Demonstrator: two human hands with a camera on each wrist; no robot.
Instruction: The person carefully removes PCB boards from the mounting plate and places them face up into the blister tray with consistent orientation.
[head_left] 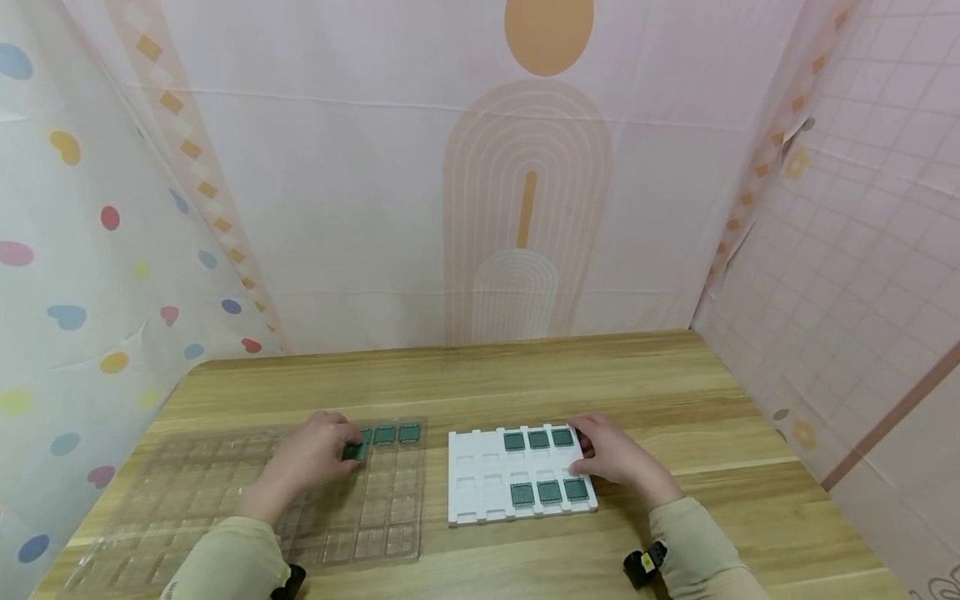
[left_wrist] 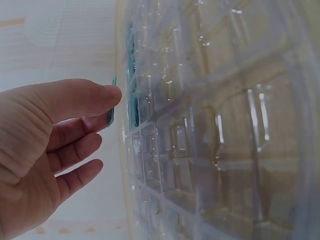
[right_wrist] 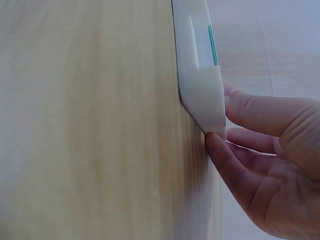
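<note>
My left hand (head_left: 318,450) pinches a small green circuit board (left_wrist: 111,118) between thumb and fingertips. It is close over the clear plastic tray (head_left: 375,542), and the other fingers are spread apart in the left wrist view. A few more green boards (head_left: 397,433) lie in that tray's far row, just beyond the hand. My right hand (head_left: 613,454) grips the right end of a white tray (head_left: 467,501), thumb on one side and fingers at its edge. Green boards (head_left: 549,492) fill three pockets at the right of both its far and near rows.
Both trays lie side by side on a wood-grain table (head_left: 510,562), with a narrow gap between them. A patterned cloth (head_left: 360,225) hangs behind the table's far edge, and more cloth hangs at both sides.
</note>
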